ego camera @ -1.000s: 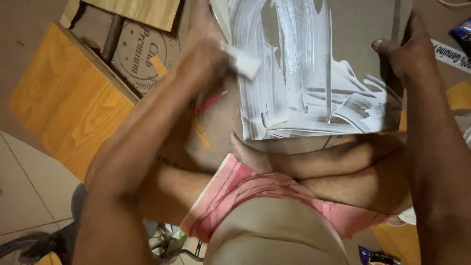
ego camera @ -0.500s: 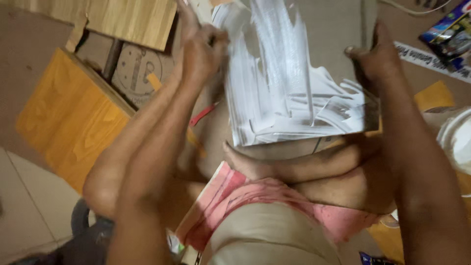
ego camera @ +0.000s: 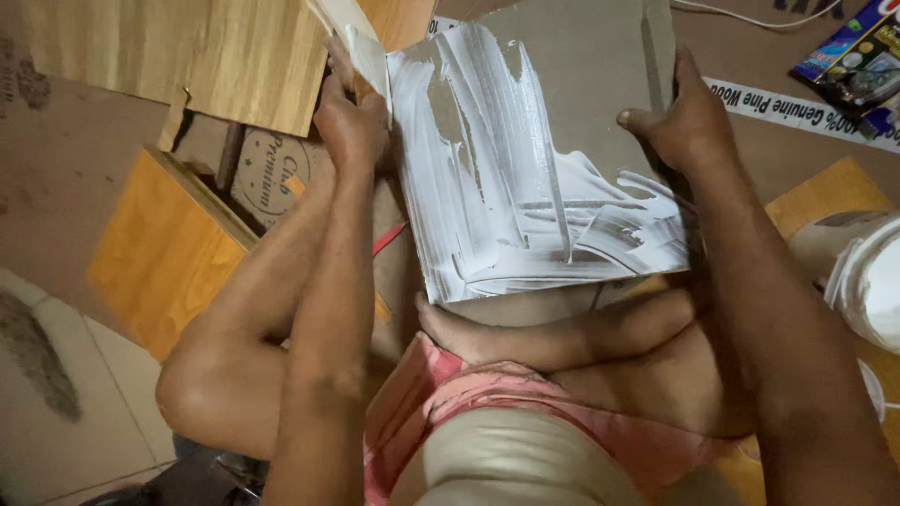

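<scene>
- Flat brown board smeared with wet white streaks (ego camera: 534, 178), resting tilted over the crossed legs, taken here as the landmark.
- Left hand (ego camera: 352, 117) at the board's left edge, fingers curled tight around a pale, white-coated scraper blade (ego camera: 361, 42) poking up past the board's upper left corner.
- Right hand (ego camera: 689, 122) on the board's right edge, thumb lying on the top face, remaining fingers wrapped behind the rim, clamping it.
- Light wood-grain panel (ego camera: 206, 56) just left of the board, beyond the left hand.
- Orange-yellow wooden panel (ego camera: 164, 248) lower left of the board, well apart.
- White plastic bucket (ego camera: 867, 276) right of the board, beside the right forearm.
- Colourful printed packet (ego camera: 853, 61) up right of the board, near the frame corner.
</scene>
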